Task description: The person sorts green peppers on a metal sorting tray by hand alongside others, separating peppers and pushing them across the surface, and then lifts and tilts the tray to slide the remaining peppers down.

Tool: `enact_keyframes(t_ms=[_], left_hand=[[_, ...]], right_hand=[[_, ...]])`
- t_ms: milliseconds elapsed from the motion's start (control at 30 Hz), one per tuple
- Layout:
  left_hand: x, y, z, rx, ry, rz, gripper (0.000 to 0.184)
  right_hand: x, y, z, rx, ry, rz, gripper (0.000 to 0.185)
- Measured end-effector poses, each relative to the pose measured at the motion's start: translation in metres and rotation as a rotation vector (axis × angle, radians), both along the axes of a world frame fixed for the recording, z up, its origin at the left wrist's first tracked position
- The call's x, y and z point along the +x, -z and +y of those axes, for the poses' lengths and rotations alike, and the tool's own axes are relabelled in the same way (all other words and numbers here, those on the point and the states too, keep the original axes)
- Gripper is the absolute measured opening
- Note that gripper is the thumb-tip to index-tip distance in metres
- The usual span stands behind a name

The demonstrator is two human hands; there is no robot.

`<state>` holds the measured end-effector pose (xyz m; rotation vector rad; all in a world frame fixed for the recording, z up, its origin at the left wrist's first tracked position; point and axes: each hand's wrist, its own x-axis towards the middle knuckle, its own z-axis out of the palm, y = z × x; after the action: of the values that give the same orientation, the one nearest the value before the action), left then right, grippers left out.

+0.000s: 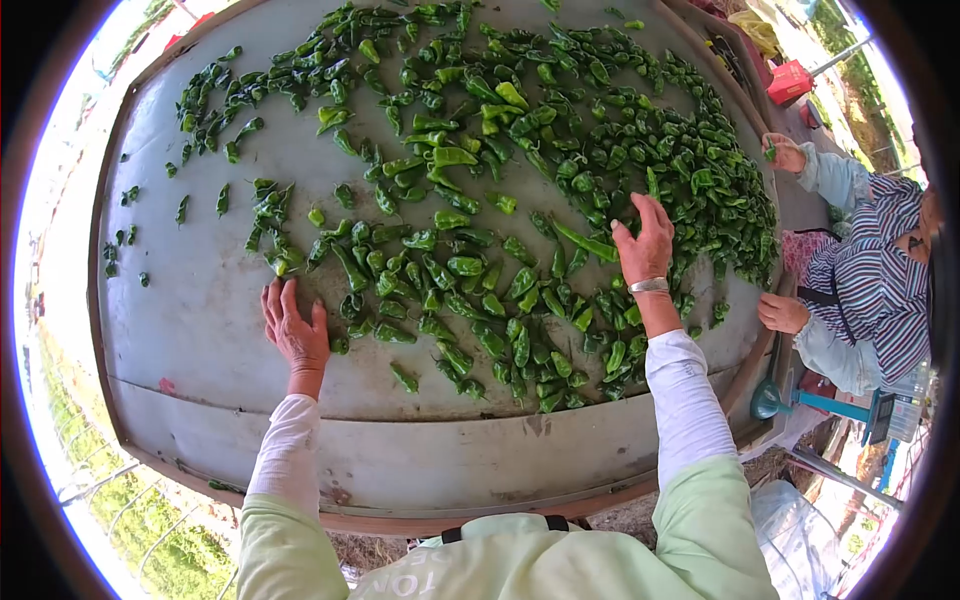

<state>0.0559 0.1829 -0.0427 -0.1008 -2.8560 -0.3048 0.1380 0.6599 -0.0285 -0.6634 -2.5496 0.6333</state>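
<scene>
Many green peppers [465, 265] lie loose over a grey metal-topped table, mostly dark green with some lighter ones. My left hand [297, 330] rests on the tabletop at the left edge of the peppers, fingers stretched and thumb apart, fingertips close to a light-tipped pepper [283, 267]. My right hand [648, 248] is over the peppers on the right, thumb and fingers apart, with a bracelet at the wrist. A long light green pepper [585, 242] points toward its thumb, and another slim pepper [652, 184] stands out by its fingertips. I see nothing held in either hand.
The table [190, 320] has a raised rim and a seam near my side. At the right edge stands another person [865, 270] in a striped garment, one hand [785, 153] holding a small green pepper. A blue-green scale-like stand [835, 405] is beside them.
</scene>
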Motion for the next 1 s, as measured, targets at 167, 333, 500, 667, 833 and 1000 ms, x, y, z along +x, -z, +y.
enact_keyframes(t_ms=[167, 333, 500, 667, 833, 1000], left_hand=[[0.002, -0.004, 0.004, 0.024, -0.018, -0.006, 0.055], [0.000, -0.009, 0.006, 0.047, -0.015, -0.023, 0.055], [0.000, -0.010, 0.006, 0.041, -0.031, -0.046, 0.056], [0.001, -0.012, 0.007, 0.069, -0.026, -0.040, 0.057], [-0.001, -0.016, 0.008, 0.085, -0.016, -0.059, 0.057], [-0.003, -0.016, 0.007, 0.063, -0.022, -0.064, 0.059]], right_hand=[[-0.073, -0.003, 0.005, 0.121, 0.038, 0.000, 0.058], [-0.165, -0.004, -0.015, 0.075, -0.043, 0.003, 0.060], [-0.168, -0.001, -0.057, 0.051, -0.357, -0.086, 0.053], [-0.102, -0.017, -0.031, -0.010, -0.766, -0.032, 0.023], [-0.142, -0.031, -0.016, -0.008, -0.612, 0.061, 0.032], [-0.259, -0.011, -0.039, 0.055, -0.361, -0.032, 0.053]])
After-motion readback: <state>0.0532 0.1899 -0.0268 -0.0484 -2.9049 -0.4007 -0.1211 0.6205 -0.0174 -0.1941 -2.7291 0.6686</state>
